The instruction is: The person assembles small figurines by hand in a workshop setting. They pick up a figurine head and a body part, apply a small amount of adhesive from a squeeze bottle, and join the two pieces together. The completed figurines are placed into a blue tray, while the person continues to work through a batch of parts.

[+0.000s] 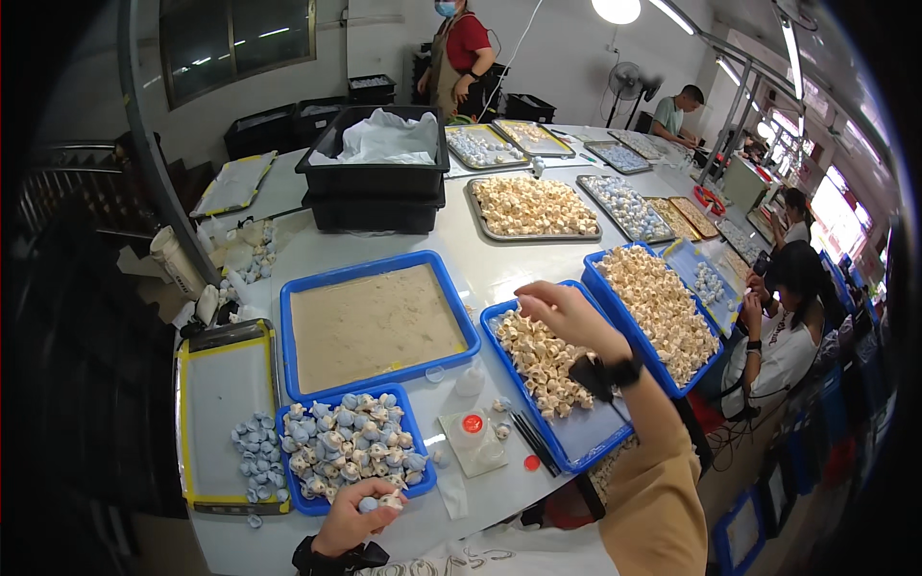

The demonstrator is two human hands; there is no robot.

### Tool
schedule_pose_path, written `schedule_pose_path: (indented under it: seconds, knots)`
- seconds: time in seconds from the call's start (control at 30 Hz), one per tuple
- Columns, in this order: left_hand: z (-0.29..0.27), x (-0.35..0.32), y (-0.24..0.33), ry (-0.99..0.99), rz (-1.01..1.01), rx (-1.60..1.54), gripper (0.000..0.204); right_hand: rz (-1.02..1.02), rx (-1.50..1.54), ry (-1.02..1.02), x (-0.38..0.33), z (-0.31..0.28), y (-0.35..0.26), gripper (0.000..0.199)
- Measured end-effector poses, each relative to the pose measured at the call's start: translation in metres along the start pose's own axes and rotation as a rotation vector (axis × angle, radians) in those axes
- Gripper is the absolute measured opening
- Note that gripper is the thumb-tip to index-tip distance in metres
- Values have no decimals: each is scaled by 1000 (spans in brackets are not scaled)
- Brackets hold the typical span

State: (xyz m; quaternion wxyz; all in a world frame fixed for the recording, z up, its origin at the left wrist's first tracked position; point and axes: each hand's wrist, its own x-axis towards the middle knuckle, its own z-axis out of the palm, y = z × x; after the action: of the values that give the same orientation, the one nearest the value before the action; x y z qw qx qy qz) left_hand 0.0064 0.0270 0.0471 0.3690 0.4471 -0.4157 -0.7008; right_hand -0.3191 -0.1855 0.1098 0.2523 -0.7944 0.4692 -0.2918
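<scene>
At the lower middle, my left hand (351, 521) is closed around a small blue-and-cream figurine (389, 501), just in front of a blue tray (419, 422) heaped with similar blue-and-cream figurines (351, 442). My right hand (569, 315) is raised over another blue tray (588, 451) of small cream-coloured pieces (543, 370). Its fingers reach leftward with the thumb a little apart, and no object shows between them. Loose blue shell-like pieces (257, 456) lie to the left of the figurine tray, partly on a yellow-edged frame (226, 413).
A blue tray of greyish-tan material (375, 317) lies ahead. Between the trays are a red-capped jar (471, 429), a small white bottle (471, 381) and dark sticks (534, 442). Stacked black bins (375, 206) stand behind. A fuller blue tray (653, 312) sits right; people work beyond.
</scene>
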Motion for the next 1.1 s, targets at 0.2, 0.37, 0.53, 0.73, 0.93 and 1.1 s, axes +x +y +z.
schedule_pose_path:
  seconds: [0.2, 0.37, 0.53, 0.73, 0.93, 1.1]
  knots:
    - [-24, -23, -12, 185, 152, -70, 45, 396, -182, -586, 112, 68, 80, 59]
    - [-27, -29, -13, 368, 181, -245, 36, 206, -384, -497, 139, 105, 102, 46]
    - [-33, -29, -11, 359, 187, -340, 30, 346, 59, -385, 139, 95, 78, 31]
    - [-28, -22, -8, 357, 183, -297, 33, 325, 472, -329, 124, 73, 43, 26]
    - [-26, -22, -13, 298, 268, -274, 42, 303, 527, -260, 112, 73, 43, 27]
    - [-28, -27, -13, 307, 273, -258, 42, 338, 554, -240, 105, 74, 46, 29]
